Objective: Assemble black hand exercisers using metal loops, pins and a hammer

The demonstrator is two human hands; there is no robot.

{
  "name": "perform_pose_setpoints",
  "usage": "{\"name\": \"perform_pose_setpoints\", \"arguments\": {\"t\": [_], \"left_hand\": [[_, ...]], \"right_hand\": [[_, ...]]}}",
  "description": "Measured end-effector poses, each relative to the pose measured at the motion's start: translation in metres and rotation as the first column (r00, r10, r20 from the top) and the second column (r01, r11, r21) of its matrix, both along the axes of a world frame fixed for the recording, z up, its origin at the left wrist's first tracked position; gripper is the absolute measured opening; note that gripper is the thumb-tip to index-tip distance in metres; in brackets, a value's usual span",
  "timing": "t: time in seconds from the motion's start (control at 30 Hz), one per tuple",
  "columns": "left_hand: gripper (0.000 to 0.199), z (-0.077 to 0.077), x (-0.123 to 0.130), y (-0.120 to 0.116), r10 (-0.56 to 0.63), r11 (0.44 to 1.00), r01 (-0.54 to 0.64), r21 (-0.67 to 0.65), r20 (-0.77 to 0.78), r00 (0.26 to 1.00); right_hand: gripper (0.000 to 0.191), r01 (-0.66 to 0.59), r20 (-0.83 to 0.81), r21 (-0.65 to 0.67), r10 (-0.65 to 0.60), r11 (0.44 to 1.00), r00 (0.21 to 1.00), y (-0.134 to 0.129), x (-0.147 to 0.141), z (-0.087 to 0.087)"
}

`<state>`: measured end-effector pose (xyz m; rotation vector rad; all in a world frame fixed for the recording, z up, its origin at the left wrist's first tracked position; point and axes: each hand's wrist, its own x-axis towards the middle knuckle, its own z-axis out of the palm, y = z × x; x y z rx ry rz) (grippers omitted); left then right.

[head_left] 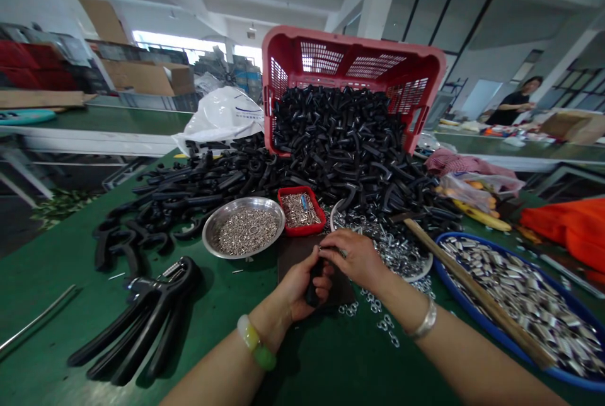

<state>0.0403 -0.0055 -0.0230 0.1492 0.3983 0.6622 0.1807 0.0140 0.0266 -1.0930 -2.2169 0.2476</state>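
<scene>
My left hand (301,286) is closed around a black plastic handle (312,294), held upright above a dark flat plate (292,253). My right hand (357,258) is pinched at the handle's top end; whatever small thing lies between those fingertips is too small to make out. Just beyond the hands are a red tray of small metal pins (302,231) and a metal bowl (210,245) filled with tiny metal parts. To the right of my right hand, shiny metal link pieces (401,255) fill a white round container and spill onto the green table.
A red crate (354,40) lies tipped, black handles (340,122) pouring out. Several assembled hand grips (151,318) lie left, near a metal rod (38,321). A hammer (477,289) rests across a blue tray (510,365) of metal sleeves. A person (515,103) stands far right.
</scene>
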Motion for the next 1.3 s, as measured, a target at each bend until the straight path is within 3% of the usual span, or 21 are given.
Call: {"name": "perform_pose_setpoints", "arguments": {"t": [0.17,0.3,0.43,0.6,0.73,0.83,0.97,1.1,1.17,1.23,1.3], "left_hand": [[0.031,0.001,0.0,0.001,0.033,0.999,-0.033,0.003,0.033,0.999],[0.034,0.001,-0.001,0.002,0.003,1.0,-0.003,-0.006,0.034,0.999],[0.035,0.001,-0.004,0.004,0.006,0.999,-0.003,-0.042,0.061,0.998],[0.034,0.002,-0.003,0.004,0.019,1.0,-0.019,-0.025,0.001,1.0],[0.032,0.003,0.001,0.003,0.121,0.993,-0.12,0.01,-0.082,0.989],[0.028,0.004,0.001,0.002,0.145,0.989,-0.146,-0.007,-0.046,0.988],[0.022,0.005,-0.001,0.003,0.152,0.986,-0.154,-0.063,-0.022,0.988],[0.018,0.006,-0.001,0.006,0.204,0.978,-0.206,-0.037,-0.061,0.977],[0.02,0.006,-0.002,0.007,0.225,0.974,-0.225,-0.032,-0.024,0.974],[0.022,0.006,-0.001,0.008,0.219,0.975,-0.218,-0.035,0.022,0.976],[0.023,0.004,-0.001,0.008,0.215,0.976,-0.214,-0.026,0.03,0.976]], "right_hand": [[0.028,0.011,-0.159,-0.224,-0.048,0.975,0.986,0.003,-0.002,0.001],[0.037,-0.048,-0.253,-0.288,-0.028,0.956,0.967,0.002,0.003,-0.001],[0.051,-0.046,-0.125,-0.205,0.02,0.978,0.992,-0.001,0.006,0.002],[0.025,0.007,0.126,-0.053,-0.001,0.999,0.992,-0.003,0.002,0.002],[0.025,0.053,0.18,0.034,-0.058,0.998,0.982,-0.004,-0.005,-0.008],[0.024,0.086,0.178,0.045,-0.093,0.995,0.98,-0.005,-0.009,-0.014],[0.024,0.031,0.151,0.071,-0.041,0.997,0.988,-0.006,-0.009,-0.01],[0.032,-0.057,0.252,0.108,0.028,0.992,0.967,0.006,0.022,0.001],[0.03,0.07,0.341,0.09,-0.097,0.994,0.935,0.019,0.051,0.003],[0.027,0.253,0.47,0.033,-0.239,0.967,0.85,0.033,0.081,0.003],[0.028,0.252,0.564,-0.085,-0.162,0.964,0.81,0.045,0.102,0.0]]}}
